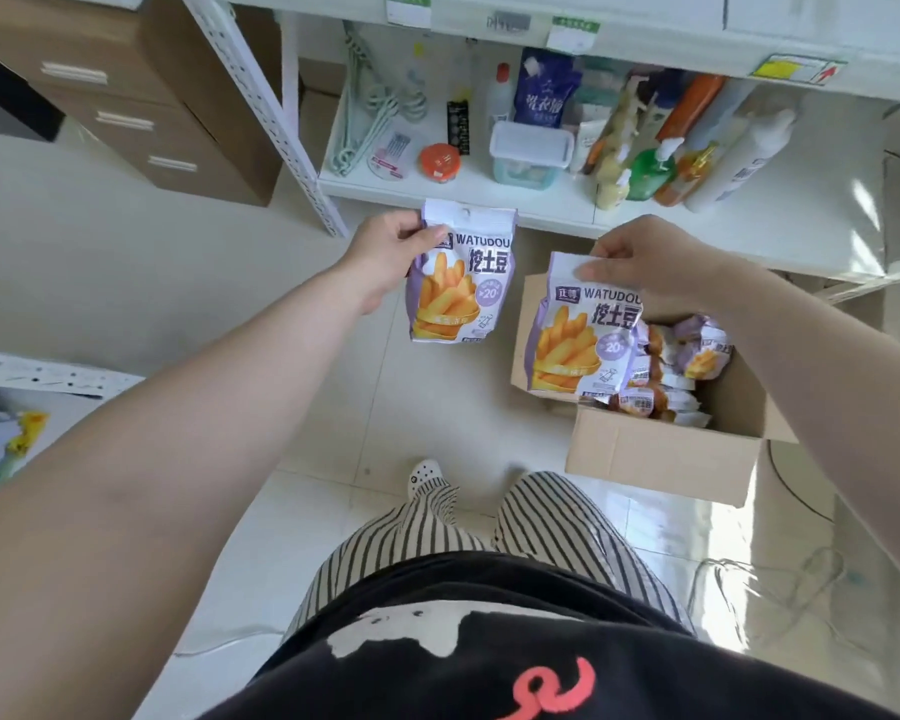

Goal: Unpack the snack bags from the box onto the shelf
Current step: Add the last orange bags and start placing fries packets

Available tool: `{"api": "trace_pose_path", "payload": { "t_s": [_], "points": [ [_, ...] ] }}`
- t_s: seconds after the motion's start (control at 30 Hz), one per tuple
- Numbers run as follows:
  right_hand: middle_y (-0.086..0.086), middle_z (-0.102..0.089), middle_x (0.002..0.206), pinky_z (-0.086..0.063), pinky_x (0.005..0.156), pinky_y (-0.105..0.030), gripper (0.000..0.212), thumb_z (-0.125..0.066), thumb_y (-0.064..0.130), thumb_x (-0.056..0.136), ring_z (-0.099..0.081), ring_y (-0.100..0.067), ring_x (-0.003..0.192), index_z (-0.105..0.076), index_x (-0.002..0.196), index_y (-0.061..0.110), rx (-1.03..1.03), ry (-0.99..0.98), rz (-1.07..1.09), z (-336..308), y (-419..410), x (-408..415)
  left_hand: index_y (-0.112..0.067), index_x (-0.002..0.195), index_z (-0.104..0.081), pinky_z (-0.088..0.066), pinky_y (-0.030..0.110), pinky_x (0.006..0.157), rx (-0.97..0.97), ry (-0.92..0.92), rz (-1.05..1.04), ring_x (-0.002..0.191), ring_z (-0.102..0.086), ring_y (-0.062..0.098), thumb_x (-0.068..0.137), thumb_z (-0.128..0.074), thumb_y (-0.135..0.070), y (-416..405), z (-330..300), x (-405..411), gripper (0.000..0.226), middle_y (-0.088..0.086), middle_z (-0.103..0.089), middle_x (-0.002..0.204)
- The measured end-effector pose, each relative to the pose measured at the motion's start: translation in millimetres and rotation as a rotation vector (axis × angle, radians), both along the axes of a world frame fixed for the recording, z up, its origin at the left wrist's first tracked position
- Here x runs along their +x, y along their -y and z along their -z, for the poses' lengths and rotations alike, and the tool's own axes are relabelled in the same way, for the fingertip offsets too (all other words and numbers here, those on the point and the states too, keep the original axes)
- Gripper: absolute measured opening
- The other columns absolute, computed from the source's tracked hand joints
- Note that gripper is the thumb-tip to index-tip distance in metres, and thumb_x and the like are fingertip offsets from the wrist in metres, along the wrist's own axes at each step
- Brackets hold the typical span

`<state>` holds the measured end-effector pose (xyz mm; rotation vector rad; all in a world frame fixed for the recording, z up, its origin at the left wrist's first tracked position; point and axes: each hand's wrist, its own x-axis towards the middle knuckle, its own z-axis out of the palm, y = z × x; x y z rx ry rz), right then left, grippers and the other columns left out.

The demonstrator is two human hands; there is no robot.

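Note:
Each hand holds a purple snack bag printed with potato sticks. My left hand pinches the top left corner of one snack bag, which hangs in the air over the floor in front of the low white shelf. My right hand pinches the top edge of a second snack bag just above the left side of the open cardboard box on the floor. Several more snack bags lie inside the box.
The low shelf holds hangers, an orange-lidded jar, a plastic container and several bottles. A brown drawer cabinet stands at the left. A slanted shelf post is beside it. Cables lie on the tiled floor at right.

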<state>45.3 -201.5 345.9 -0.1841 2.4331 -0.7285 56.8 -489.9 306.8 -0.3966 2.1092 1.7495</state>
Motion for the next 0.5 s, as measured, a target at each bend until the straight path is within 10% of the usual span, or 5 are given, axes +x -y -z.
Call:
{"api": "trace_pose_path", "payload": {
  "t_s": [0.5],
  "points": [
    [0.002, -0.038, 0.058, -0.027, 0.034, -0.009, 0.028, -0.069, 0.032, 0.09, -0.039, 0.0, 0.034, -0.058, 0.07, 0.015, 0.005, -0.015, -0.001, -54, 43, -159, -0.008, 0.109, -0.066, -0.054, 0.021, 0.067, 0.001, -0.107, -0.051, 0.07, -0.067, 0.006, 0.095, -0.058, -0.015, 33, -45, -149, 0.017, 0.0, -0.07, 0.088]
  ]
}}
